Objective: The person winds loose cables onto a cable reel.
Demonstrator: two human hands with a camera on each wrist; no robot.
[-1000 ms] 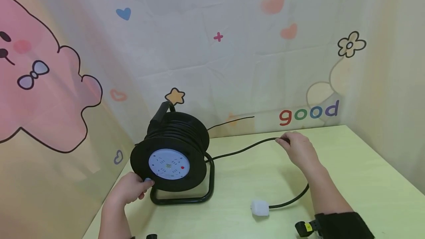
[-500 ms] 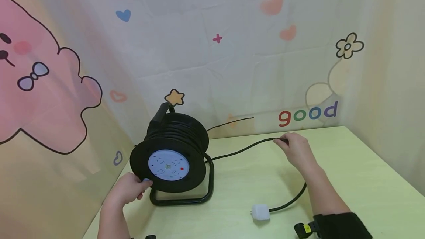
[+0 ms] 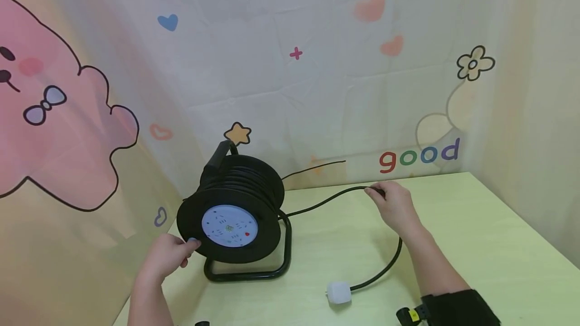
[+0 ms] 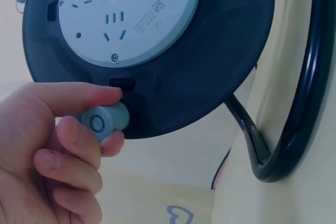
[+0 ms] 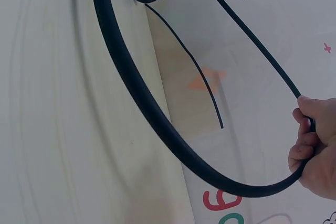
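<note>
A black cable reel point(image 3: 228, 199) with a pale socket face point(image 3: 229, 226) stands on its tubular metal stand point(image 3: 246, 276), left of the table's middle. My left hand point(image 3: 165, 254) is at the lower left of its front disc. In the left wrist view, thumb and fingers pinch a small grey-blue knob point(image 4: 108, 120) on that disc. To the right of the reel, my right hand point(image 3: 393, 207) grips the black cable point(image 3: 328, 200), raised above the table. From that hand the cable curves down to a white plug point(image 3: 339, 293) near the front.
The pale green table point(image 3: 489, 245) meets a printed curtain point(image 3: 290, 89) along its back edge. A thin dark line point(image 3: 312, 168), perhaps a cord or a print, runs from behind the reel. A black strap with a small camera point(image 3: 410, 316) sits on my right wrist.
My right hand has shifted left toward the reel with the cable, and the white plug has slid left too. My left hand and the knob have moved slightly up and left.
</note>
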